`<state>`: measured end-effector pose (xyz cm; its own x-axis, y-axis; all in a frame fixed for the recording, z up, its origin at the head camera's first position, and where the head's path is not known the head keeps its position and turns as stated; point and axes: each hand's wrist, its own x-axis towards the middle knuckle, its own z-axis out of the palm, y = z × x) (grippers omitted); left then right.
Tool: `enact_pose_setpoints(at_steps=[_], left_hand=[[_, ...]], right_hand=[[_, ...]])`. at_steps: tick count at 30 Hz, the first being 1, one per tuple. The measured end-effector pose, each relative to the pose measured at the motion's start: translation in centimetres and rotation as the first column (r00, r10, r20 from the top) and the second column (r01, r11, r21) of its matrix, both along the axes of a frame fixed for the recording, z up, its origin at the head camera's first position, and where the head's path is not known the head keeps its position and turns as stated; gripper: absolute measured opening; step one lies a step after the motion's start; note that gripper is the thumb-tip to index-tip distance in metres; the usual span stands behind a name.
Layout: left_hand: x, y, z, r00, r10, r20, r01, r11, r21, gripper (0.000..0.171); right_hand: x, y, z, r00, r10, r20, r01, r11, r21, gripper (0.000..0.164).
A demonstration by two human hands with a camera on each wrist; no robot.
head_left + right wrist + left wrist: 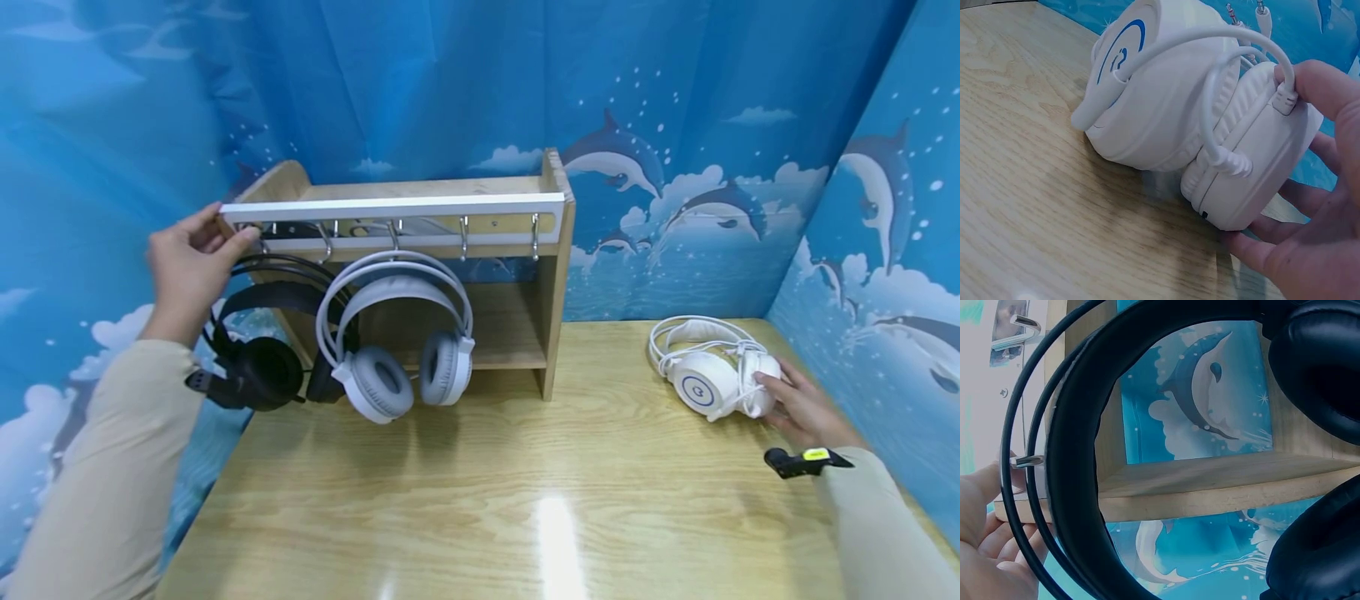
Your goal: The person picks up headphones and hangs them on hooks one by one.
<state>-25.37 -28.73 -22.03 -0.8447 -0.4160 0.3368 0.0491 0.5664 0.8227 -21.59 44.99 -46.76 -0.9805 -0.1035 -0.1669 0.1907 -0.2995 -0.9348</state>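
At the left end of a wooden shelf (553, 275), my left hand (191, 267) grips the corner of its white hook rail (420, 205), thumb in front and fingers behind. Black headphones (281, 296) hang from a hook just beside that hand; their headband (1072, 456) fills much of the left wrist view. Grey-white headphones (397, 287) hang on the hook to their right. Far to the right, my right hand (806, 408) holds white headphones (701, 383) by one ear cup (1254, 156), thumb on top and fingers below. Their cable is wound round them.
Two hooks (463, 237) at the rail's right end carry no headphones. The wooden table (465, 500) spreads in front of the shelf. Blue dolphin-print curtains (450, 92) stand close behind and along both sides.
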Motion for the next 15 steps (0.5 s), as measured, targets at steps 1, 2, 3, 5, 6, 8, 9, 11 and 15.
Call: enact_pose_setpoints(at_steps=[1,2,3,5,6,8,9,11,15], left_hand=[[0.0,0.0,0.0,1.000,-0.001,-0.002,0.001,1.000,0.002,0.061],[0.0,0.0,-0.1,1.000,0.000,-0.008,0.000,1.000,0.017,0.061],[-0.1,0.0,-0.1,1.000,0.000,-0.006,0.000,1.000,0.005,0.061],[-0.1,0.0,-0.1,1.000,0.002,-0.007,-0.002,1.000,0.001,0.061],[-0.1,0.0,-0.1,1.000,0.002,-0.005,-0.002,1.000,0.003,0.061],[-0.1,0.1,0.0,1.000,0.001,0.001,-0.001,1.000,0.004,0.062],[-0.1,0.1,0.1,1.000,-0.001,0.008,0.001,1.000,-0.010,0.062],[0.0,0.1,0.2,1.000,-0.005,0.014,0.006,1.000,-0.019,0.062],[0.1,0.1,0.2,1.000,-0.011,0.005,0.011,1.000,-0.011,0.062]], right_hand=[[0.0,0.0,-0.1,1.000,0.003,-0.008,-0.003,1.000,-0.004,0.083],[0.0,0.0,-0.2,1.000,0.004,-0.012,-0.004,1.000,-0.007,0.083],[-0.1,0.1,-0.4,1.000,0.006,-0.018,-0.006,1.000,-0.007,0.083],[-0.1,0.2,-0.7,0.999,0.017,-0.039,-0.017,1.000,-0.009,0.080],[-0.1,0.2,-0.9,0.999,0.021,-0.047,-0.021,1.000,-0.007,0.076],[-0.1,0.2,-1.2,0.997,0.032,-0.067,-0.033,0.999,-0.019,0.061],[-0.1,0.2,-1.3,0.996,0.039,-0.077,-0.041,0.999,-0.027,0.054],[-0.1,0.2,-1.4,0.995,0.049,-0.085,-0.052,0.998,-0.042,0.040],[-0.2,0.0,-1.4,0.993,0.072,-0.092,-0.076,0.996,-0.037,0.031]])
